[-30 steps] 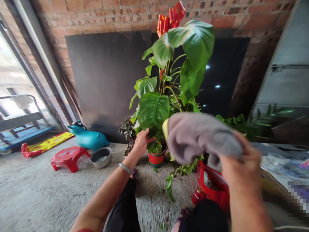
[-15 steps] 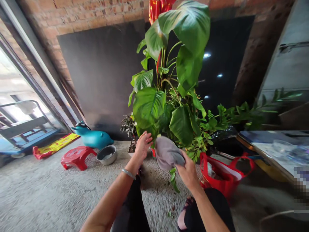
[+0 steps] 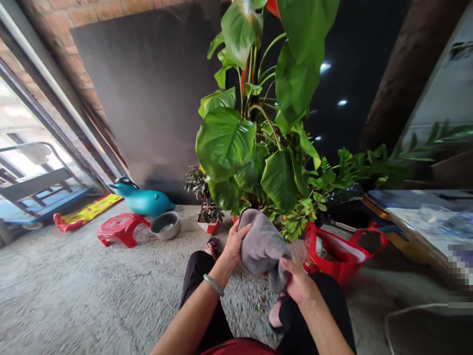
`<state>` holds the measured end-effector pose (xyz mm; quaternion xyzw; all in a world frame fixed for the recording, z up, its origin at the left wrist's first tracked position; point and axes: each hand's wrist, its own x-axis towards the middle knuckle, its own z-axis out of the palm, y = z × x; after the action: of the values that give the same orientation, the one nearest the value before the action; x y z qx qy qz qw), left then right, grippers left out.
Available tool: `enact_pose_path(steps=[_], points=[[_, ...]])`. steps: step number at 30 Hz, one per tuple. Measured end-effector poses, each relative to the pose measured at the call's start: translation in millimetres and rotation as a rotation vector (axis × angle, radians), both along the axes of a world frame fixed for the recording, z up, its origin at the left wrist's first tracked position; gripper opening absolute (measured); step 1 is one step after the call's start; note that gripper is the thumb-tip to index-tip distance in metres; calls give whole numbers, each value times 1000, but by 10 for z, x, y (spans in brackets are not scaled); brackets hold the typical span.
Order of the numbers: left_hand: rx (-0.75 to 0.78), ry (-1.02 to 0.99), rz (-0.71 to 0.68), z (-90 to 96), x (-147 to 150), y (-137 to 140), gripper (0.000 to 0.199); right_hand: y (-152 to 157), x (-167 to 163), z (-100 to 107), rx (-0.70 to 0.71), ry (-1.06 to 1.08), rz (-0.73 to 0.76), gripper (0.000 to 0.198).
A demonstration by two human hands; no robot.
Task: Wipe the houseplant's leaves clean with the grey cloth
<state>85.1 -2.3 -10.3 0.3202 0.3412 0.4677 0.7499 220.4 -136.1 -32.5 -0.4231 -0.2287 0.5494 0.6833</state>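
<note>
My left hand (image 3: 235,241) has come off the big leaf it was steadying and now closes on the upper edge of the grey cloth (image 3: 260,246), while my right hand (image 3: 297,282) pinches its lower end; the cloth hangs between them above my knees, so I judge the work has turned from leaf to cloth. I count one cloth, one large-leaved plant (image 3: 258,143), one red bag (image 3: 334,254), one red stool (image 3: 120,229), one metal bowl (image 3: 165,226).

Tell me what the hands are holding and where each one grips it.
Both hold the grey cloth. The left hand grips its upper left edge; the right hand pinches its lower end, which hangs down in front of the knees.
</note>
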Motion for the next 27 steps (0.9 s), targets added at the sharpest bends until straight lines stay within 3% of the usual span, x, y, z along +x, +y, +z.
enact_pose_path(steps=[2, 5, 10, 14, 18, 21, 25, 27], points=[[54, 32, -2, -1, -76, -7, 46, -54, -63, -103, -40, 148, 128, 62], [101, 51, -21, -72, -113, -14, 42, -94, -232, -144, -126, 207, 183, 64], [57, 59, 95, -281, -62, 94, 27, -75, -545, 19, -241, 69, 114, 64], [24, 65, 214, -402, -62, 188, 31, 4, -695, 3, -270, 32, 24, 60], [43, 60, 183, -478, -80, 296, 26, 72, -679, -16, -322, 10, -22, 54], [13, 21, 301, -479, -163, 520, 23, 148, -444, 262, -203, -64, -149, 48], [-87, -9, 640, -370, -310, 1015, 38, 542, -170, 972, 36, -110, -270, 40], [-116, -48, 619, -309, -310, 1228, 39, 887, -221, 1240, 68, -82, -210, 38]])
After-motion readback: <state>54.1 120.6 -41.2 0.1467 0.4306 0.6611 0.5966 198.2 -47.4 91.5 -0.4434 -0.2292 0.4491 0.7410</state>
